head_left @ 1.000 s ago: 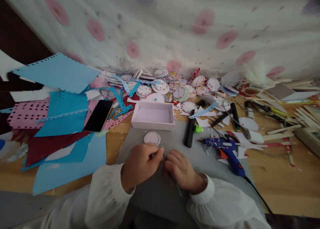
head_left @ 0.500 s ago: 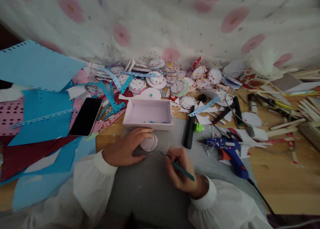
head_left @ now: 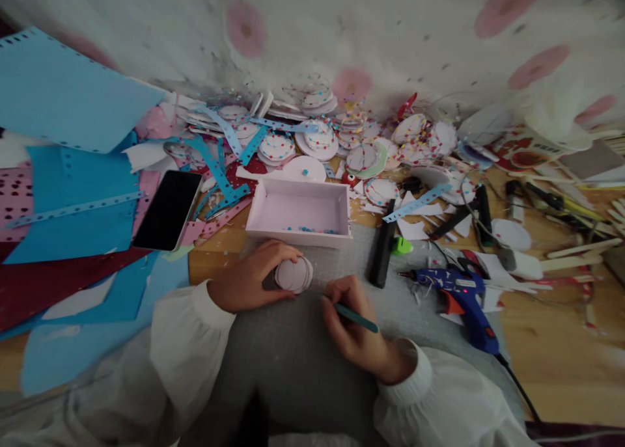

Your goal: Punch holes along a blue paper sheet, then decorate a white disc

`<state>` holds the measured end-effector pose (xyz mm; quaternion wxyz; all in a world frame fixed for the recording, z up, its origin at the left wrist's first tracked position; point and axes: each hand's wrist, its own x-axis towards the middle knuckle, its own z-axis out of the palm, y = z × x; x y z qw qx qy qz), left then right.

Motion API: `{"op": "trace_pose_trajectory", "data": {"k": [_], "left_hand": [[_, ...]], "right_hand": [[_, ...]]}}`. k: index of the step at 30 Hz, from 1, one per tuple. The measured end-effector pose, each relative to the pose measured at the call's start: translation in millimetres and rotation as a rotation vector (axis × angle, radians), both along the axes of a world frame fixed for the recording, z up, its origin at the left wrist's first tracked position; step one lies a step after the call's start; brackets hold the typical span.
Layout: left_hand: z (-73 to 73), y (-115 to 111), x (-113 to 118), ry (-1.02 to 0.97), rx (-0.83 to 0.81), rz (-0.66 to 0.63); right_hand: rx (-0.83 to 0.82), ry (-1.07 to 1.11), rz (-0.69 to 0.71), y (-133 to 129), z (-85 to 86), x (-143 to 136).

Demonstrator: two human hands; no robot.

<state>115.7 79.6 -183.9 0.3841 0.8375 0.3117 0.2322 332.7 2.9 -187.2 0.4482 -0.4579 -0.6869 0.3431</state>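
While your left hand [head_left: 256, 278] curves round the disc [head_left: 293, 276], thumb at its near rim and fingertips at its far rim, your right hand [head_left: 364, 344] pinches the teal tool [head_left: 359, 318] between thumb and fingers. Here's the key line: the disc lies just left and slightly far of your right fingertips, and the tool's long axis slants from near right to far left, its thin end aimed at the disc's near right edge. Touching it? Can't tell from here, the tip is too faint. Your left hand is the nearer one, right on the rim; your right sits just apart.

Out we go: the disc is flat on the grey mat [head_left: 288, 362], and straight beyond it stands the white box [head_left: 300, 203], blue beads [head_left: 312, 230] along the inside of its near wall. Right of that, a black stick [head_left: 382, 255], then the blue glue gun [head_left: 463, 284], nozzle pointing left. There's a pale label on its body, too small to read. Far right, the cup [head_left: 525, 149] shows red print and dark characters, blurred past reading. At left, the phone [head_left: 168, 209] has a dark screen.
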Motion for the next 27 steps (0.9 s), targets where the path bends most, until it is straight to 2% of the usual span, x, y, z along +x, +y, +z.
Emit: {"op": "trace_pose_trajectory", "data": {"k": [16, 27], "left_hand": [[2.4, 1.1, 1.1, 0.021, 0.036, -0.028], [3.9, 1.4, 0.3, 0.048, -0.019, -0.021]], "right_hand": [[-0.038, -0.077, 0.049, 0.3, -0.8, -1.6], [0.100, -0.230, 0.192, -3.4, -6.7, 0.8]]}}
